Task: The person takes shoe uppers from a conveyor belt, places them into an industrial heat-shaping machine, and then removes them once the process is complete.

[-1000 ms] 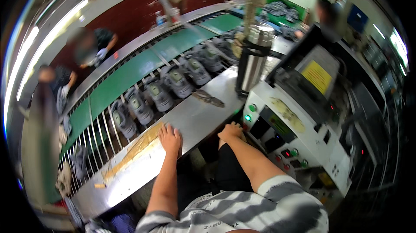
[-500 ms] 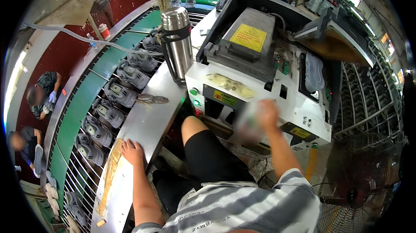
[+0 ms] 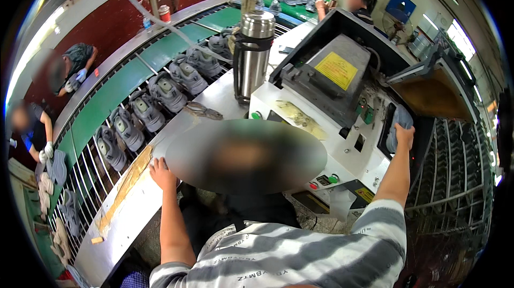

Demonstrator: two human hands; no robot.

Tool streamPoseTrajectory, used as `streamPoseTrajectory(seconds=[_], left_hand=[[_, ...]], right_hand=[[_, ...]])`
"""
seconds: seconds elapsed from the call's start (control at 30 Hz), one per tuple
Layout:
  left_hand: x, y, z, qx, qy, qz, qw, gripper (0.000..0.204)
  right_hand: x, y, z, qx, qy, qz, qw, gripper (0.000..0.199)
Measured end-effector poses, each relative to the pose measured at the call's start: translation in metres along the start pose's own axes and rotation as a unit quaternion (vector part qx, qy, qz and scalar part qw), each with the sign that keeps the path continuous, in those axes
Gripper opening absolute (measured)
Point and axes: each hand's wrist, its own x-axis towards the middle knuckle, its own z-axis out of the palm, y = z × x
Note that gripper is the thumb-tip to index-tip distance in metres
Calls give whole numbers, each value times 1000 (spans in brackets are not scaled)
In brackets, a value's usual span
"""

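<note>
My right hand [image 3: 405, 137] is wrapped round a grey shoe [image 3: 401, 121] in the right-hand opening of the white pressing machine [image 3: 348, 154]. The machine's lid [image 3: 436, 87] stands raised behind that opening. My left hand [image 3: 162, 174] rests on the edge of the metal table [image 3: 120, 229], fingers spread, holding nothing. A dark, folded flat thing [image 3: 203, 110] lies on the table beyond it. A row of grey shoes [image 3: 145, 110] stands on the roller rack left of the table. A blurred oval hides the middle of the view.
A steel thermos [image 3: 252, 58] stands between the table and the machine. A green conveyor belt [image 3: 126, 79] curves past the shoes. Two people work at far left, another person [image 3: 356, 1] at the back. A dark rack [image 3: 455, 165] stands at right.
My right hand has moved from the machine's front up and right to the grey shoe in the opening and grips it. My left hand stays on the table. The view has shifted.
</note>
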Motion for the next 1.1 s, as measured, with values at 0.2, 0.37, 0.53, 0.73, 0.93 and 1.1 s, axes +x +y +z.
streamPoseTrajectory(seconds=[0.2,0.37,0.53,0.73,0.93,1.1], left_hand=[[-3,-1,1,-35,11,18,999,37],[-41,7,-13,-145,-10,0,989,33],[-96,53,-84,-392,-175,59,901,43],[-80,86,-166,-716,-300,91,624,91],[-47,-39,-234,-896,-131,-186,382,64],[-86,-175,-231,-536,145,-317,769,76]], right_hand=[[-64,70,16,165,269,-141,938,94],[-109,134,60,429,247,-164,854,72],[-255,91,40,561,-127,-102,811,32],[-396,-18,99,626,-500,-430,416,40],[-634,-118,-35,329,-583,-643,374,53],[-705,-149,-41,273,-587,-726,234,42]])
